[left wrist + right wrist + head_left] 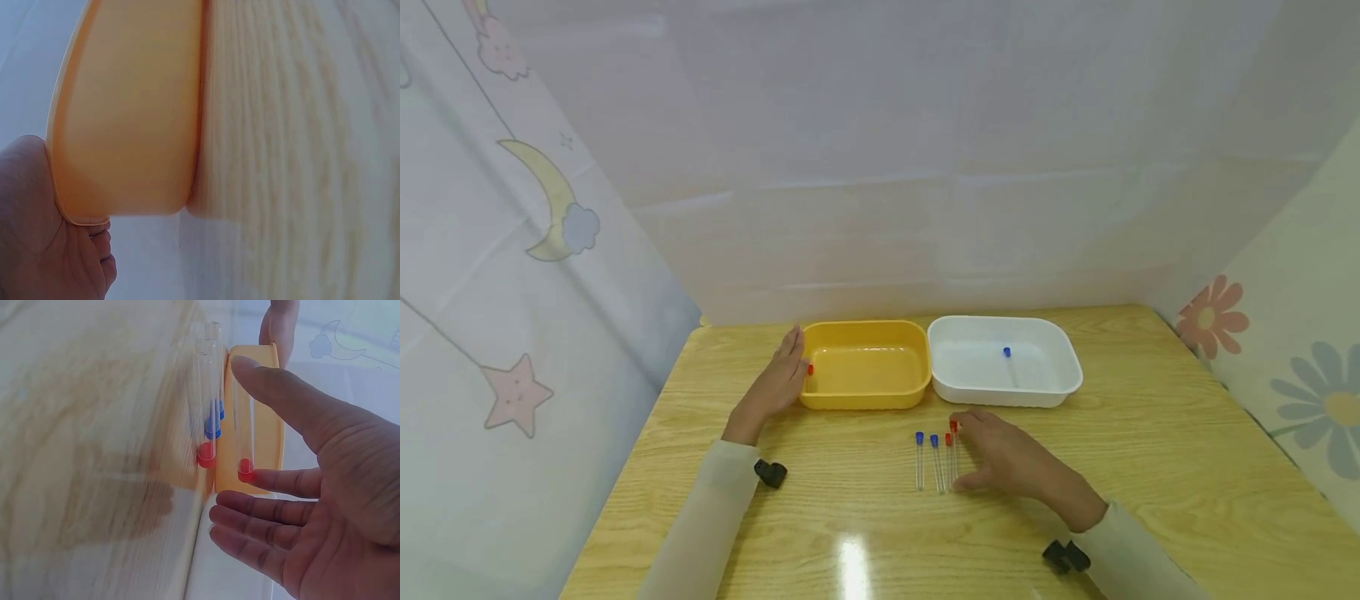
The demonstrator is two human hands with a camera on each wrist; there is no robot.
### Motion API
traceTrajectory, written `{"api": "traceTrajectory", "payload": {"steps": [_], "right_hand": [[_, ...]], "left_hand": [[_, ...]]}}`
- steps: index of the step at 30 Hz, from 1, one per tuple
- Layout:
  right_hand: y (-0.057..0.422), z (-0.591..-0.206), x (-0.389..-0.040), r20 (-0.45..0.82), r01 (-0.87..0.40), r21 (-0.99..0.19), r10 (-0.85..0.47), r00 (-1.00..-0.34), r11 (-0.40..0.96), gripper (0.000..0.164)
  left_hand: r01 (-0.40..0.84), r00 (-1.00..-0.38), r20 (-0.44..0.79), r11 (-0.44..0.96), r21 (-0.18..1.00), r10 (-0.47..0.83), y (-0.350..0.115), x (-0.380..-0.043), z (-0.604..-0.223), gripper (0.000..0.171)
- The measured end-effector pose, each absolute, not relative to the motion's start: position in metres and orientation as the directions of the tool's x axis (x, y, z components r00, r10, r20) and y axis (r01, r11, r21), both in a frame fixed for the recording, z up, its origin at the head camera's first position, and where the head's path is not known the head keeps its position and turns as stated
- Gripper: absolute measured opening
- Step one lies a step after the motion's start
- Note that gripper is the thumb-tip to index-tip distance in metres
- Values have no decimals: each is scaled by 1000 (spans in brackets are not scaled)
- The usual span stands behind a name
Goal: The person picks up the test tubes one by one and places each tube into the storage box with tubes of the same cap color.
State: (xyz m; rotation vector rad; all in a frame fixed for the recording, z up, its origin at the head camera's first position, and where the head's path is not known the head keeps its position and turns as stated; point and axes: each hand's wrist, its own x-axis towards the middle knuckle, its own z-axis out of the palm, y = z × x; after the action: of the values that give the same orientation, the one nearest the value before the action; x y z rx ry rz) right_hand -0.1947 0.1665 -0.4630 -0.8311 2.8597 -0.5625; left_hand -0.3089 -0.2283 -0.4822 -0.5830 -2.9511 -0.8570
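Note:
My right hand holds a clear test tube with a red cap lengthwise, thumb at the rounded end and index finger at the cap; the right wrist view shows it raised off the table. Just left of it lie another red-capped tube and two blue-capped tubes, one nearer and one farther left. My left hand grips the left end of a yellow tray, thumb over the rim. A red-capped tube in that tray is partly hidden by the hand.
A white tray stands against the yellow one on its right, with one blue-capped tube inside. The wooden table ends at a pale cloth backdrop behind, and printed cloth hangs on both sides.

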Motion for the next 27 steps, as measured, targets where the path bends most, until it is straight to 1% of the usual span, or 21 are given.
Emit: {"api": "traceTrajectory", "payload": {"steps": [6,15,20,27], "right_hand": [[162,-459,-192,6,-474,-419,-520,-854,774,92],[160,-455,-194,78,-509,-451,-536,-841,733,100],[157,-452,-194,89,-504,-465,-528,-845,728,96],[153,-450,-193,152,-546,-473,-546,-824,692,93]], "left_hand": [[355,-930,109,781,513,351,-228,-307,-481,60],[354,-930,98,790,501,354,-229,-311,-481,60],[356,-930,101,797,489,353,-229,-311,-481,60],[349,-932,97,792,500,350,-229,-311,-482,60]]}}
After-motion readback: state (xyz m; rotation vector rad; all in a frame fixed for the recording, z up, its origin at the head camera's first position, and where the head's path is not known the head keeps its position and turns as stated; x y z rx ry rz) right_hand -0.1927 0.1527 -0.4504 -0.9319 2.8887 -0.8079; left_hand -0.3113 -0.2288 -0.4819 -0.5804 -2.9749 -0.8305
